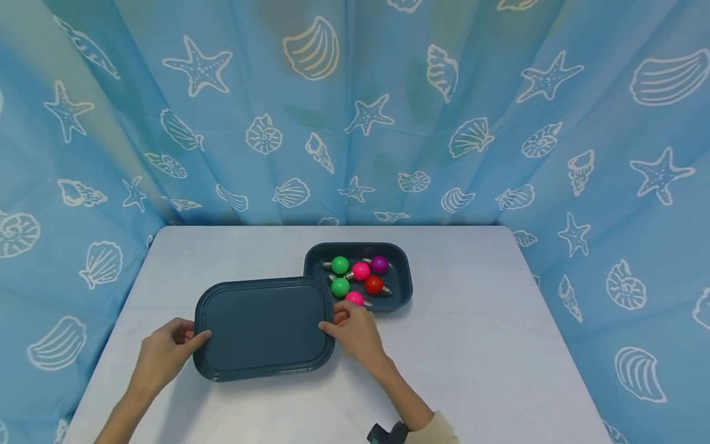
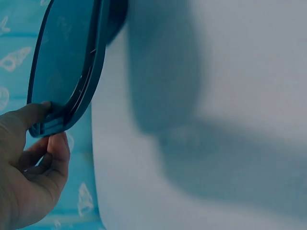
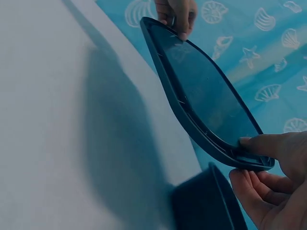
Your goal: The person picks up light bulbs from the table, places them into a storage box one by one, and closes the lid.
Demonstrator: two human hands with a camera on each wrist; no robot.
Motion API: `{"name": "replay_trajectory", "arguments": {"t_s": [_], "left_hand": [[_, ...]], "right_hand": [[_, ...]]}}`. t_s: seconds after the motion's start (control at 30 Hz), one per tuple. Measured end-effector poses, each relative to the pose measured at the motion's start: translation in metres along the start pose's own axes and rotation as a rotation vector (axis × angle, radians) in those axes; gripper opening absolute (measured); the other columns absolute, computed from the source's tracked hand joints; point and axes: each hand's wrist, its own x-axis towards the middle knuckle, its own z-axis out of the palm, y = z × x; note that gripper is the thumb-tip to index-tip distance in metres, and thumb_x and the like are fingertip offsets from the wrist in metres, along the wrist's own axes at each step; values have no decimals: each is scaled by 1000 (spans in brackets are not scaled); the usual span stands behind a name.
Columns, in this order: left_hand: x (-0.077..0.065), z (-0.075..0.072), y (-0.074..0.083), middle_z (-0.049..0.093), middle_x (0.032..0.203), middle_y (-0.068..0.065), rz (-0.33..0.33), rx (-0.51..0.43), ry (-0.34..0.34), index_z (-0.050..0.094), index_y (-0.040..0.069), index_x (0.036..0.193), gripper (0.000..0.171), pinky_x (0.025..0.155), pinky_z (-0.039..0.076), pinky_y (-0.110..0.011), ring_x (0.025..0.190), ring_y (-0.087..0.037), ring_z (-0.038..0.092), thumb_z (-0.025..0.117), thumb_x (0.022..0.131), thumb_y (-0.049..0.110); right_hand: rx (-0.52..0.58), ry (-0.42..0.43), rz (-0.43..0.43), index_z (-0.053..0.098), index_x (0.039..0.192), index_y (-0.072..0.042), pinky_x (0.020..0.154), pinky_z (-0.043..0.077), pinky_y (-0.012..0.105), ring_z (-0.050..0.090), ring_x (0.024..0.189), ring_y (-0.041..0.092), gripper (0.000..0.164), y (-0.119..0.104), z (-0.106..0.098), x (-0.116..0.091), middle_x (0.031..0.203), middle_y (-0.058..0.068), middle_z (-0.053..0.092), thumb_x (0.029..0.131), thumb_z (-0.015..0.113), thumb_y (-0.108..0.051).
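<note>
A dark blue-grey lid, rectangular with rounded corners, is held up off the table between both hands. My left hand pinches its left edge, thumb on the upper face and fingers beneath, as the left wrist view also shows. At the opposite edge, my right hand grips it the same way. Just behind the right hand stands a dark box, its near left corner covered by the lid. Inside lie several small coloured bulbs with metal screw bases: green, pink, purple and red.
A white-covered table lies under everything, and the lid's shadow falls on it. Blue curtains printed with shells and starfish hang behind the table and along both sides. A dark device is worn near the right sleeve.
</note>
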Motion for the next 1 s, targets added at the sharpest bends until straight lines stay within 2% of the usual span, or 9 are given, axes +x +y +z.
{"name": "replay_trajectory", "arguments": {"t_s": [0.13, 0.37, 0.53, 0.67, 0.8, 0.9, 1.0], "left_hand": [[9, 10, 17, 63, 82, -10, 77, -17, 35, 65, -10, 103, 34, 59, 50, -31, 74, -24, 59, 76, 90, 19], [27, 31, 49, 63, 78, -10, 253, -82, 162, 65, -9, 99, 27, 58, 51, -26, 70, -22, 59, 79, 86, 10], [39, 44, 71, 62, 77, -9, 367, -124, 233, 66, -9, 97, 26, 56, 50, -25, 67, -20, 58, 82, 82, 5], [45, 52, 87, 62, 78, -10, 417, -151, 261, 66, -9, 97, 26, 57, 51, -26, 68, -20, 58, 82, 82, 5], [46, 60, 102, 63, 82, -12, 446, -182, 281, 66, -8, 99, 27, 61, 56, -34, 72, -22, 61, 82, 82, 4], [46, 65, 110, 65, 86, -14, 473, -191, 307, 66, -8, 101, 29, 65, 58, -39, 75, -24, 63, 83, 82, 5], [46, 70, 115, 65, 89, -14, 508, -190, 337, 66, -7, 102, 30, 67, 57, -39, 77, -25, 63, 84, 81, 6]], "right_hand": [[-8, 34, 0, 69, 108, 1, 64, 54, 24, 61, 73, 14, 34, 6, -18, 4, 83, 1, 63, 84, 83, -18], [33, 143, -3, 69, 109, 2, 67, 56, 26, 62, 72, 16, 33, 16, -49, 8, 84, 4, 63, 83, 83, -14], [7, 224, -3, 71, 108, 1, 67, 55, 26, 62, 72, 17, 32, 20, -69, 8, 83, 4, 64, 82, 84, -13], [-34, 290, -17, 71, 110, 1, 66, 54, 28, 63, 74, 18, 34, 20, -84, 5, 84, 5, 66, 83, 84, -15], [-52, 343, -46, 71, 110, 0, 65, 52, 28, 62, 76, 18, 32, 23, -97, 4, 85, 5, 66, 84, 83, -15], [-63, 383, -77, 71, 110, -1, 63, 53, 28, 64, 78, 19, 32, 26, -104, 4, 87, 6, 67, 83, 84, -14], [-68, 428, -116, 71, 109, -1, 63, 54, 26, 64, 79, 21, 32, 28, -109, 4, 88, 7, 68, 82, 84, -11]]}}
